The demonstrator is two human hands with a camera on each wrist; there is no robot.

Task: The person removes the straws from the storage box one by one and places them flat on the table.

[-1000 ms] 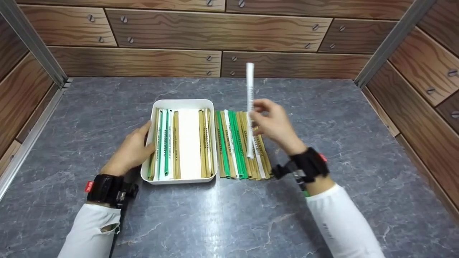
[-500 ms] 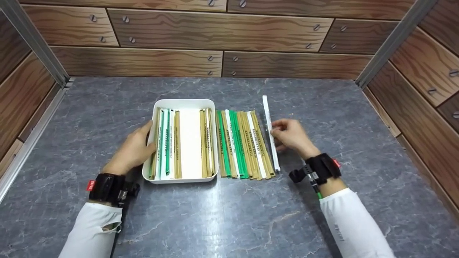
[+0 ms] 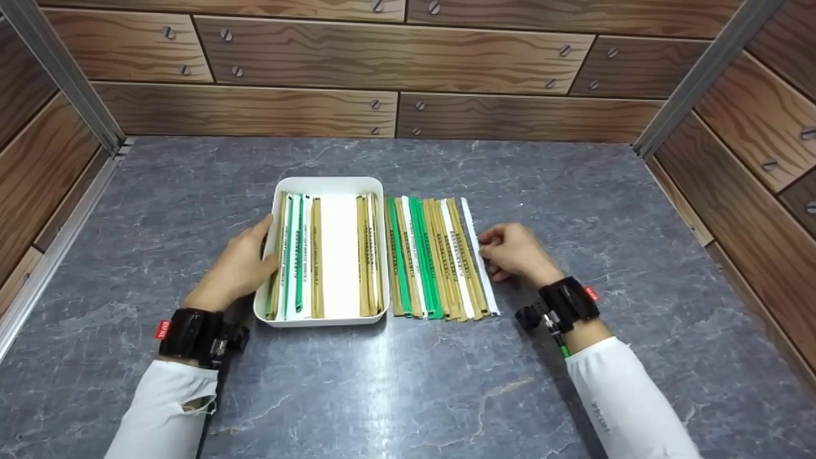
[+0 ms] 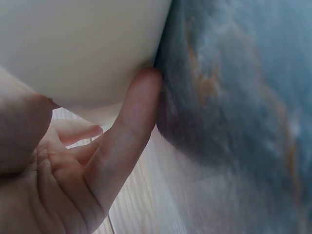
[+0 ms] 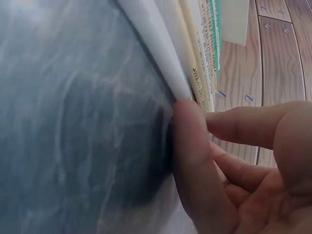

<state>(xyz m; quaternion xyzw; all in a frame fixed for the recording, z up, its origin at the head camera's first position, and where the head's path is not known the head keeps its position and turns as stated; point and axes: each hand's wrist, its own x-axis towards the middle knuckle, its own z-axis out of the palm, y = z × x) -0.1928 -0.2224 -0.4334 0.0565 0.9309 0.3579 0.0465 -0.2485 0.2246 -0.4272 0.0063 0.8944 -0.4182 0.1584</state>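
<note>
My left hand (image 3: 242,264) holds the left side of a white plastic box (image 3: 328,185), thumb over the rim and fingers along the outer wall. In the left wrist view one finger (image 4: 136,107) presses on that wall, low by the table. A white paper-wrapped straw (image 3: 470,223) lies at the right end of a row of wrapped straws (image 3: 433,255) in brown, green and white. My right hand (image 3: 516,255) pinches this white straw near its middle; in the right wrist view the fingertip (image 5: 189,112) covers part of it.
Inside the box, several wrapped straws (image 3: 296,255) stand along the left, with brown ones (image 3: 366,255) along the right and a bare strip of white floor between. The row outside sits right against the box. Wood-patterned walls (image 3: 395,54) enclose the grey marbled table (image 3: 306,395).
My right hand has brought the white straw from upright above the row, down past its right side, then left against the row's end. The left hand has stayed on the box.
</note>
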